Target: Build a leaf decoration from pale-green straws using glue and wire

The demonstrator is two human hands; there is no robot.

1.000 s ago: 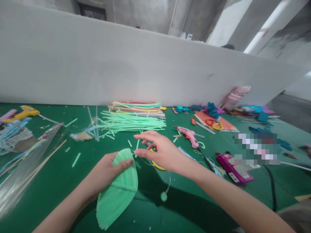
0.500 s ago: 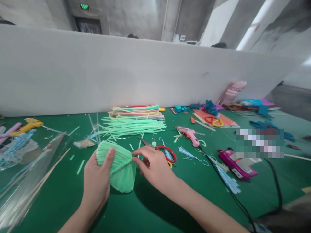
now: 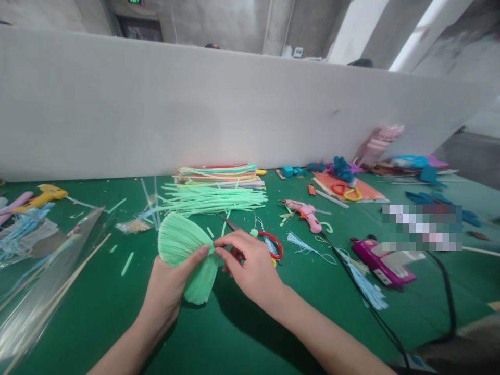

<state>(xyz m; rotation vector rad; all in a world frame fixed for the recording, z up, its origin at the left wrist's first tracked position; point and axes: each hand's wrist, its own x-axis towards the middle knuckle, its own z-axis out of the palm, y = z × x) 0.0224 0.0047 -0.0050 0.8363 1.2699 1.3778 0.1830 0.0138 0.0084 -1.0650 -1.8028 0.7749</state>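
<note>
Firstly, orient the clock on the fan, 12 = away from the person. The fan, ribbed, green + fuzzy, is held above the table, spread either side of its gathered tip.

LH: gripping fan, thumb across the front, remaining fingers behind. RH: thumb + index pinched closed on the fan's gathered tip; any thread btwn them is too small to tell.

Surrounding items:
- 1 o'clock: green stems, w/ mixed-colour stems just beyond.
- Approx. 3: scissors, red handle, part. hidden by RH; blue tassel beyond.
- 2: pink gun.
- 3, well apart: magenta tool; label too small to read.
- 10: bead bag; farther out, yellow gun.

Markings: lit green sign, btwn 11 & 12, above the partition, cut by top edge, appears to read "EXIT". Pixelated patch at 3: text, if any, illegible.
</note>
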